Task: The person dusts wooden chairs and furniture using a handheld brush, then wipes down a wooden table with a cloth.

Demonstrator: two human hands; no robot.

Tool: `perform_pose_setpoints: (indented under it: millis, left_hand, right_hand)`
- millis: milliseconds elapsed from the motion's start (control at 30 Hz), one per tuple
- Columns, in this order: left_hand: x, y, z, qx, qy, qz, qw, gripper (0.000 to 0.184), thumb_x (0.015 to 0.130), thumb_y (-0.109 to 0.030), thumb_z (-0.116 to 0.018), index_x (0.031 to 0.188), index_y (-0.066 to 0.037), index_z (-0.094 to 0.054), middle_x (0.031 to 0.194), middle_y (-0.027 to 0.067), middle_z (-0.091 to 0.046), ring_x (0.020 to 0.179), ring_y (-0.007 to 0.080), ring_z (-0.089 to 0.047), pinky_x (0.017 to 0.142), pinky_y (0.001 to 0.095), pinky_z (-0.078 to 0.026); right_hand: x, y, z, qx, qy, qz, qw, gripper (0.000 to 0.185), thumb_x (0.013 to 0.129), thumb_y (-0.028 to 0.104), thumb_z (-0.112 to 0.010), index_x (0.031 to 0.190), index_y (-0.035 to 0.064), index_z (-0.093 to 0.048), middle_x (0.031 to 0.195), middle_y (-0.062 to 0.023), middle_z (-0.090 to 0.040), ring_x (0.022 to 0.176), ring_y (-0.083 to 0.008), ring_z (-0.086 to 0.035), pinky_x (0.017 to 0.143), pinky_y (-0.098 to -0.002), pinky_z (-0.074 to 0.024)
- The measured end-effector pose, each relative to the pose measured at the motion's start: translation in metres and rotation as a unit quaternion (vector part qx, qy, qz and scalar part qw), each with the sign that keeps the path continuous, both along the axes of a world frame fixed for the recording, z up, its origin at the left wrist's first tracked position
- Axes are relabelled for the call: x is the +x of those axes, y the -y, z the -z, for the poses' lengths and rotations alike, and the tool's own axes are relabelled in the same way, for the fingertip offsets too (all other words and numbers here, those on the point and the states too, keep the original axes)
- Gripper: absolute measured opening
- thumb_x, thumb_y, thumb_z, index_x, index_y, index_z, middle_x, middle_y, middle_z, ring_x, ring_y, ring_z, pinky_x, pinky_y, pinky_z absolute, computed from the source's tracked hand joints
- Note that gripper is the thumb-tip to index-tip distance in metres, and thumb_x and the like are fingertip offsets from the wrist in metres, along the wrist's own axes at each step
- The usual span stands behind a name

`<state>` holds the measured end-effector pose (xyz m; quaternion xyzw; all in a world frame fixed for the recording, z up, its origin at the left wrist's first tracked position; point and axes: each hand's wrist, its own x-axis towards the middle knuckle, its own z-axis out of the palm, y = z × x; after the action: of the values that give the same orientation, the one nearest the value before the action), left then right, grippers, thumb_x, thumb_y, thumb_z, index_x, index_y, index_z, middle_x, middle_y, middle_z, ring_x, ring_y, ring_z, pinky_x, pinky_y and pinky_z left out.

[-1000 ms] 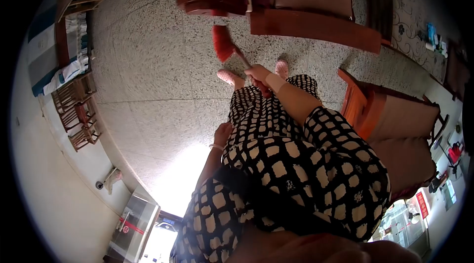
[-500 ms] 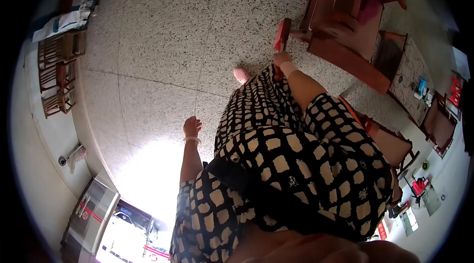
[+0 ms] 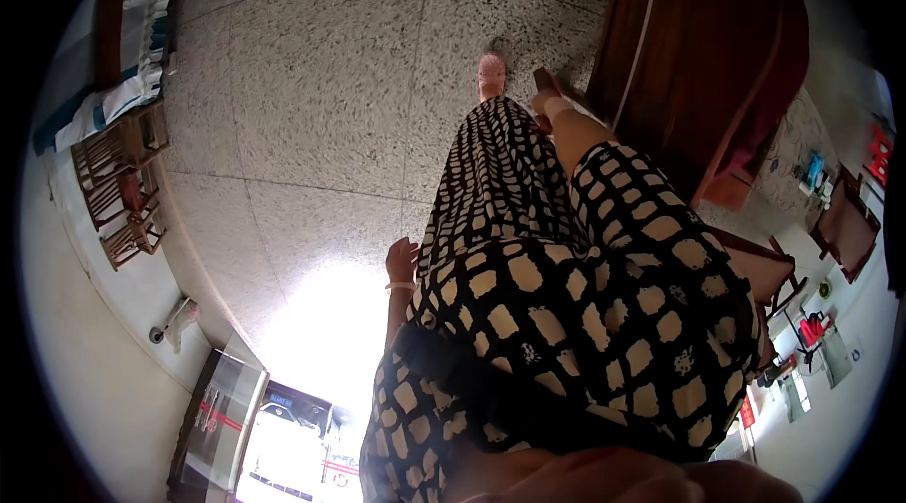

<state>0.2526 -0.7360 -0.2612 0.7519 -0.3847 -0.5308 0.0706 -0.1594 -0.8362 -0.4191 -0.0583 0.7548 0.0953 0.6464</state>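
Observation:
My right hand (image 3: 545,107) is closed around what looks like a brown wooden brush (image 3: 542,79), held low beside the dark wooden furniture. The brush is small in view, and its handle is hidden in my fingers. My left hand (image 3: 402,260) hangs at my side with a pale bracelet at the wrist, its fingers loosely apart and nothing in it. It is nearest to my black-and-cream patterned clothing (image 3: 505,267).
A large dark wooden bench or sofa (image 3: 703,59) stands close on my right, with a patterned table (image 3: 795,140) and chairs (image 3: 843,229) beyond. Wooden chairs (image 3: 123,196) line the left wall. Speckled floor (image 3: 321,78) stretches ahead; a bright doorway (image 3: 293,437) lies behind left.
I have stepped forward along the wooden furniture, and a pink shoe now shows ahead. The brush has turned, so its red side no longer shows. My left hand has swung in towards my clothing.

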Motion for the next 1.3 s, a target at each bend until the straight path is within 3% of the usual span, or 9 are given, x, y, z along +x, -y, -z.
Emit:
perform_pose_setpoints:
  millis: [67,400,633,733,900,1067,1100,1200,1300]
  left_hand:
    - [-0.018,0.021,-0.007,0.064,-0.057,-0.145,0.986,0.028,0.079,-0.021,-0.047,0.099,-0.001,-0.047,0.083,0.0090,-0.054,0.073,0.0170,-0.054,0.061,0.0260,-0.043]
    - [-0.077,0.102,-0.064,0.073,-0.055,0.060,0.994,0.028,0.079,-0.019,-0.048,0.099,0.000,-0.048,0.081,0.0060,-0.056,0.071,0.0120,-0.052,0.062,0.0233,-0.043]
    - [0.006,0.115,-0.020,0.057,-0.009,0.241,0.969,0.026,0.080,-0.022,-0.048,0.096,-0.001,-0.049,0.079,0.0071,-0.055,0.067,0.0133,-0.055,0.055,0.0234,-0.043]
    - [0.026,0.138,-0.008,0.186,-0.032,0.028,0.982,0.026,0.080,-0.025,-0.048,0.096,-0.004,-0.049,0.079,0.0061,-0.056,0.067,0.0128,-0.054,0.054,0.0225,-0.042]
    - [-0.032,0.201,-0.036,0.108,-0.035,0.062,0.992,0.027,0.080,-0.023,-0.047,0.097,-0.002,-0.050,0.081,0.0082,-0.056,0.069,0.0151,-0.055,0.059,0.0244,-0.044]
    - [-0.066,0.243,-0.044,0.096,-0.078,0.084,0.989,0.026,0.081,-0.020,-0.046,0.099,-0.002,-0.049,0.082,0.0076,-0.056,0.070,0.0133,-0.054,0.061,0.0236,-0.043]
    - [-0.067,0.246,-0.044,0.101,-0.081,0.084,0.988,0.025,0.081,-0.019,-0.046,0.099,-0.002,-0.049,0.081,0.0074,-0.055,0.070,0.0132,-0.054,0.061,0.0236,-0.043]
    - [-0.058,0.239,-0.036,0.120,-0.071,0.091,0.986,0.026,0.080,-0.020,-0.047,0.099,-0.002,-0.049,0.081,0.0070,-0.055,0.070,0.0131,-0.054,0.061,0.0236,-0.043]
    - [-0.041,0.241,-0.024,0.149,-0.037,0.095,0.984,0.029,0.079,-0.023,-0.049,0.099,-0.002,-0.048,0.082,0.0072,-0.056,0.070,0.0133,-0.054,0.060,0.0239,-0.043]
  right_hand:
    - [-0.024,-0.003,0.006,-0.037,-0.047,-0.051,0.997,0.031,0.080,0.013,-0.038,0.110,0.0037,-0.039,0.091,-0.0184,-0.048,0.070,-0.0246,-0.047,0.058,-0.0359,-0.0388]
    - [-0.181,0.003,-0.005,-0.254,-0.431,-0.106,0.859,0.042,0.078,0.011,-0.040,0.119,0.0027,-0.031,0.112,-0.0216,-0.041,0.102,-0.0335,-0.042,0.083,-0.0369,-0.0362]
    - [-0.139,-0.024,-0.022,-0.262,-0.443,-0.091,0.852,0.053,0.073,0.004,-0.041,0.123,0.0067,-0.023,0.117,-0.0212,-0.035,0.104,-0.0352,-0.039,0.086,-0.0368,-0.0345]
    - [-0.055,-0.090,-0.041,-0.227,-0.352,-0.010,0.908,0.063,0.071,0.003,-0.042,0.126,0.0154,-0.014,0.117,-0.0207,-0.037,0.101,-0.0351,-0.042,0.082,-0.0371,-0.0367]
    - [0.061,-0.140,-0.091,0.007,-0.219,0.145,0.965,0.061,0.069,0.012,-0.046,0.124,0.0179,-0.022,0.093,-0.0224,-0.053,0.085,-0.0331,-0.053,0.072,-0.0379,-0.0427]
    - [0.017,-0.104,-0.075,-0.106,-0.280,0.159,0.941,0.064,0.066,0.009,-0.045,0.124,0.0146,-0.021,0.093,-0.0260,-0.051,0.087,-0.0363,-0.051,0.073,-0.0387,-0.0410]
    - [-0.017,-0.119,-0.028,-0.185,-0.330,0.038,0.925,0.062,0.065,0.010,-0.046,0.123,0.0089,-0.023,0.095,-0.0258,-0.050,0.088,-0.0361,-0.051,0.073,-0.0381,-0.0415]
    - [-0.110,-0.071,-0.032,-0.206,-0.418,0.070,0.882,0.039,0.076,0.016,-0.039,0.113,0.0053,-0.041,0.107,-0.0162,-0.048,0.092,-0.0303,-0.051,0.076,-0.0356,-0.0411]
    - [-0.103,-0.051,-0.091,-0.096,-0.392,-0.191,0.895,0.035,0.074,0.015,-0.045,0.108,0.0042,-0.047,0.108,-0.0154,-0.048,0.103,-0.0275,-0.041,0.083,-0.0335,-0.0361]
